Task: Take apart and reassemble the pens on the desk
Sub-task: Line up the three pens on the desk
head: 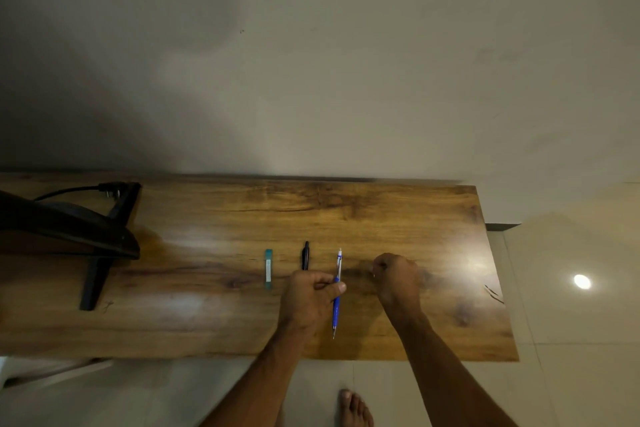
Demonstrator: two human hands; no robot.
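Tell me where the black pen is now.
In the head view the black pen lies on the desk, between the teal piece to its left and the blue pen pinched by the left hand.

I read no legible text; any print on the blue pen (336, 308) or teal case (268, 269) is too blurred.

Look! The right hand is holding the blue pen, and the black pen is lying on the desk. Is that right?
Not quite. The left hand pinches the blue pen, not the right one; the head view shows it. The right hand is curled up beside the pen without touching it. The black pen does lie on the desk.
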